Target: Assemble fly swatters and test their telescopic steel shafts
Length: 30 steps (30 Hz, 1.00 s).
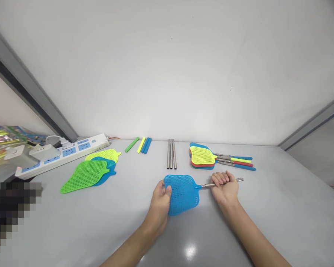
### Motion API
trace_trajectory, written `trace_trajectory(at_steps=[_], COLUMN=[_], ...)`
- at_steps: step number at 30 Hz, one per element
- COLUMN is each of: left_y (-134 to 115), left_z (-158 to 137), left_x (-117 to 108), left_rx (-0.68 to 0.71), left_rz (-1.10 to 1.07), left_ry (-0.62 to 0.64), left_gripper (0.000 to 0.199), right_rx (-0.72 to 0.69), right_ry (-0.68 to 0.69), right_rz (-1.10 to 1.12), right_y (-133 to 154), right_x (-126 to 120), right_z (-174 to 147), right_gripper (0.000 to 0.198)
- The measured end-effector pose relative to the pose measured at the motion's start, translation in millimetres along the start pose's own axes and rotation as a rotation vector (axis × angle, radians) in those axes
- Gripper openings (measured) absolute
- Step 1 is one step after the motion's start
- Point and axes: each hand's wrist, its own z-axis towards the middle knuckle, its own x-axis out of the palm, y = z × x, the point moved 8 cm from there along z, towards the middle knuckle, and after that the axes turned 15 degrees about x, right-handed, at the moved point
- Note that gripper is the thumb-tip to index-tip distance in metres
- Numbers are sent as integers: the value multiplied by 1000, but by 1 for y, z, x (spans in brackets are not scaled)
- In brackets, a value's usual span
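My left hand point(161, 200) grips the left edge of a blue fly swatter head point(183, 194), thumb on top of the mesh. The head's neck joins a silver metal rod point(207, 186), and my right hand point(225, 187) is closed around that rod with its fingers curled upward. The rod's bare end shows past the right hand, with no coloured grip on it. Behind the hands lie three loose metal rods point(171, 155), side by side. To their right is a stack of fly swatters point(202, 155) with a yellow head on top and coloured grips.
Loose mesh heads, green point(85, 174), blue point(107, 178) and yellow point(105, 154), overlap at left. Green point(132, 144), yellow point(141, 145) and blue grips point(146, 145) lie near the wall. A power strip point(100, 141) with plugged-in chargers runs along the left edge.
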Motion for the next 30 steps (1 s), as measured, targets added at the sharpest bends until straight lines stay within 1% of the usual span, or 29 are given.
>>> trace_trajectory(at_steps=[2, 7, 12, 18, 21, 25, 30], left_y=[3, 8, 11, 9, 9, 7, 6], left_z=[-1, 1, 1, 1, 1, -2, -4], left_x=[0, -7, -8, -8, -8, -5, -3], left_rx=[-3, 16, -6, -8, -40, -73, -45], left_rz=[-6, 4, 7, 14, 5, 2, 38], left_ry=[4, -45, -37, -51, -67, -55, -24], left_gripper=[38, 37, 34, 30, 30, 30, 30], right_rx=[-7, -25, -53, -63, -74, -80, -51], right_ry=[-17, -38, -52, -35, -31, -24, -29], right_rz=[2, 25, 15, 13, -13, -35, 8], right_y=[-1, -5, -5, -6, -6, -6, -7], right_x=[-2, -5, -5, -5, -6, -4, -5], right_z=[0, 0, -1, -3, -4, -5, -3], right_gripper=[29, 29, 29, 29, 30, 30, 29])
